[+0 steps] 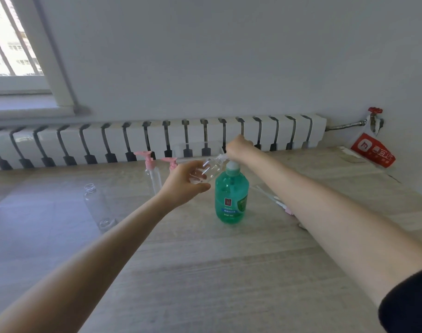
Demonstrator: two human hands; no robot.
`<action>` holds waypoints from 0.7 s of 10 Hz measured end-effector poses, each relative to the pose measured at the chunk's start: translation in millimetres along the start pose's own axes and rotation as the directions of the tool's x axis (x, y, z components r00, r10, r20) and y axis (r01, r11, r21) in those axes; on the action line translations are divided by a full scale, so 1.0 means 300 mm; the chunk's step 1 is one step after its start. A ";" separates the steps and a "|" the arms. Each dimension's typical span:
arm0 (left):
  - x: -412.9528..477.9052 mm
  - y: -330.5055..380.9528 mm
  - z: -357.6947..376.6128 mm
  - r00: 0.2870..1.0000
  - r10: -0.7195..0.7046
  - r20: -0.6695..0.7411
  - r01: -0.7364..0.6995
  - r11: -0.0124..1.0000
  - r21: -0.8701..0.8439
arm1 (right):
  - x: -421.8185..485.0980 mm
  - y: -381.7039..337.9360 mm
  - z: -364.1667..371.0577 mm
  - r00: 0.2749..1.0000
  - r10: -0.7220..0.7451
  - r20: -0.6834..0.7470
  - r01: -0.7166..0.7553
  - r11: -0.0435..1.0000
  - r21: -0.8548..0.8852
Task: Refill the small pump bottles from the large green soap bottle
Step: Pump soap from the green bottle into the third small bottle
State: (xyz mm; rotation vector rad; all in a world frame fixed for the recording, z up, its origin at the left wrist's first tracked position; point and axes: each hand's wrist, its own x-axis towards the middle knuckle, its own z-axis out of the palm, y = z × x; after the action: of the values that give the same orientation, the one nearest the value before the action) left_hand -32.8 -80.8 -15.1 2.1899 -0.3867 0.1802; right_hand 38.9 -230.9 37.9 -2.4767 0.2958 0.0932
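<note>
— So, what surface and room does the person work in?

— A pale wood-grain surface [205, 272] runs back to a long white radiator [157, 140] under a plain grey-white wall [229, 56]. A window [10, 44] shows at the upper left. At the far right a pipe with a red valve [375, 110] leaves the radiator, with a red-and-white bag [373, 150] just below it.

— How many bottles are there?

— One large green soap bottle [231, 198], upright, near the middle. Small clear bottles: one held, one standing pump bottle [153, 174] with a pink top, and an open bottle [97, 207] with no pump off to the left; whether that one stands or lies cannot be told. A second pink pump head [169, 162] peeks out just behind the left hand, its bottle hidden. One loose pump [280, 203] lies to the right of the green bottle, partly behind the forearm.

— Where is the held one, and which way does it point?

— The clear bottle [205, 170] is in the air, just above and left of the green bottle's cap. Its long axis slants close to level, base lower left, neck upper right.

— And the hands?

— The left hand [183, 186] wraps curled fingers around the bottle's base end. The right hand [238, 146], with a black sleeve [407, 301] at its upper arm, has its fingers closed at the neck; what exactly they pinch there is hidden.
</note>
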 end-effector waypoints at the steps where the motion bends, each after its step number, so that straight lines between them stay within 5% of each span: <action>1: 0.006 0.002 -0.006 1.000 -0.015 0.002 0.015 1.000 0.002 | -0.011 -0.006 -0.004 1.000 0.012 0.025 -0.012 1.000 0.003; 7: 0.013 0.028 -0.018 1.000 0.006 -0.012 -0.006 1.000 -0.009 | -0.016 -0.015 -0.042 0.991 -0.125 0.039 0.125 0.992 -0.008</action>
State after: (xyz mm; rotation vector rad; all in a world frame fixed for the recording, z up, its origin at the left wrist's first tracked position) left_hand -31.9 -82.2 -4.4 2.1785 -0.3866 0.1944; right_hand 35.4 -234.1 51.3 -2.4941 0.1240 0.0894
